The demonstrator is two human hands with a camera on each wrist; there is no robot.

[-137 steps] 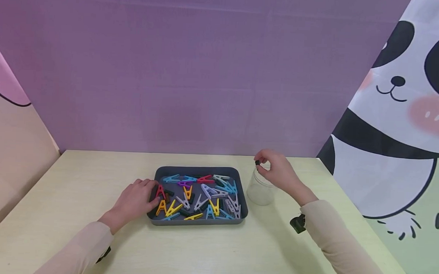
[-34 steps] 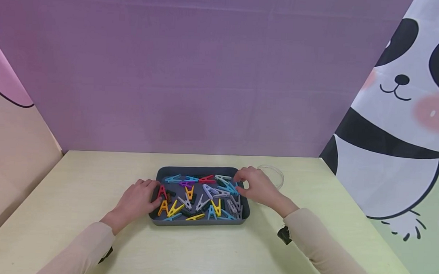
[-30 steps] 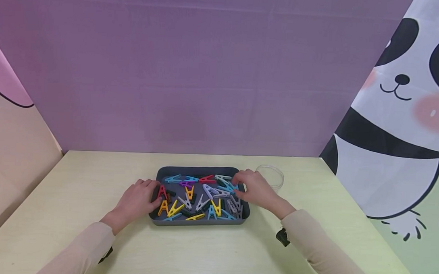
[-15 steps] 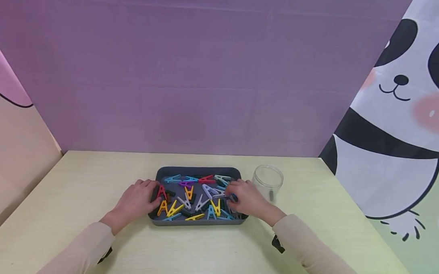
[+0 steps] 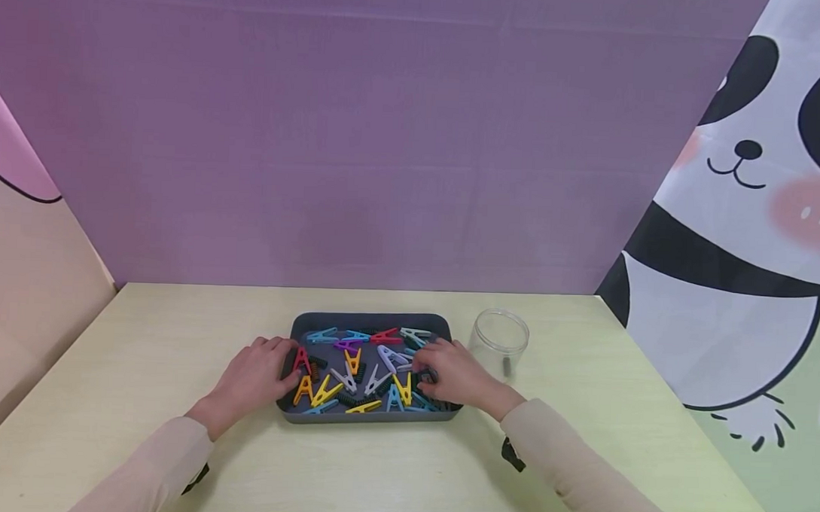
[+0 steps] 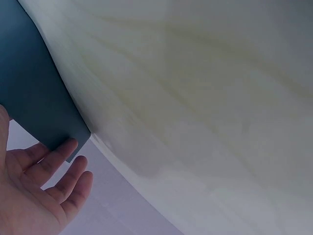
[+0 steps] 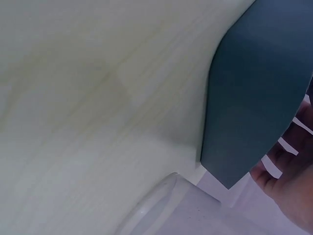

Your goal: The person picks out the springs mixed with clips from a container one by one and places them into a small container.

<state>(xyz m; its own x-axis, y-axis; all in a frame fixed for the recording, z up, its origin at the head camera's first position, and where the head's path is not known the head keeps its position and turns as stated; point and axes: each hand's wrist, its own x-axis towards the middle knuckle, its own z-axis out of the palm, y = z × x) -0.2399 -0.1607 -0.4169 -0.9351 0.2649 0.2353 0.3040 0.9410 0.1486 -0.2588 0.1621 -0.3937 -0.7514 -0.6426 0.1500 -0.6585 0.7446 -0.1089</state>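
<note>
A dark grey tray (image 5: 370,419) holds many colourful plastic clothespins, such as a yellow clothespin (image 5: 327,390) and a red one, plus several small black ribbed pieces. My left hand (image 5: 260,371) grips the tray's left edge, thumb over the rim and fingers along the outer wall, as the left wrist view shows too. My right hand (image 5: 456,374) reaches over the tray's right side, thumb and index finger bent around a dark patch among the pieces; I cannot tell whether they hold it. In the right wrist view the tray wall (image 7: 249,98) hides its fingertips.
Right behind my right hand stands a clear open jar (image 5: 500,338) with a small dark piece (image 5: 507,365) inside. The pale wooden table (image 5: 348,480) ends at a purple backdrop (image 5: 386,150); a panda print hangs at the right.
My right hand has gone from above the jar, where it held a small black piece, leftward and down into the tray. A dark piece now shows in the jar. My left hand stays put.
</note>
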